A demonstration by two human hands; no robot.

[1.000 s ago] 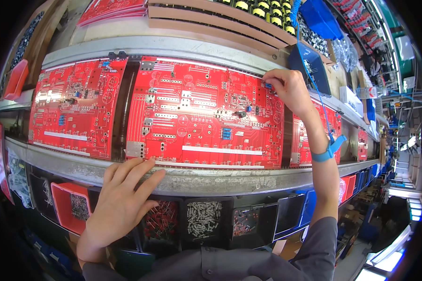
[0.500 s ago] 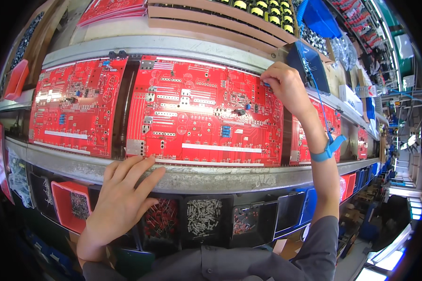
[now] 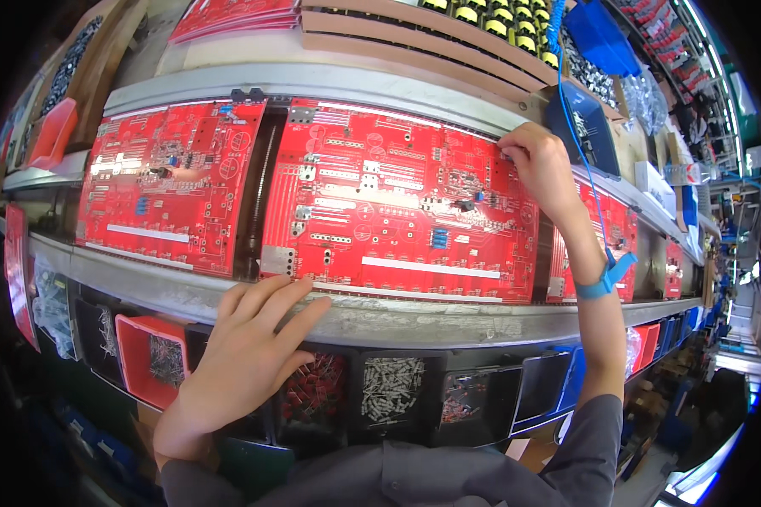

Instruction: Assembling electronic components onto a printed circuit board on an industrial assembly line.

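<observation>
A red circuit board (image 3: pixel 402 230) lies on the metal rails in the middle, fitted with several small parts, among them a row of blue components (image 3: pixel 439 238). At its far right corner my right hand (image 3: pixel 543 169) is pinched on a small blue component (image 3: pixel 506 155), mostly hidden by the fingers. A light blue wrist strap (image 3: pixel 607 280) with a cord circles my right wrist. Spread and palm down, my left hand (image 3: pixel 254 346) rests its fingertips on the near rail (image 3: pixel 414 323), by the board's near left corner. Nothing is held in it.
Another red board (image 3: pixel 173 190) sits to the left and a partly covered one (image 3: pixel 613 224) to the right. Along the near side stand bins of loose parts, including a red bin (image 3: pixel 148 325) and a black bin (image 3: pixel 393 422). A dark blue bin (image 3: pixel 596 148) stands beyond my right hand.
The whole view has shifted, so boards and hands appear farther right. My right hand stays pinched at the board's far right corner; my left hand remains on the near rail.
</observation>
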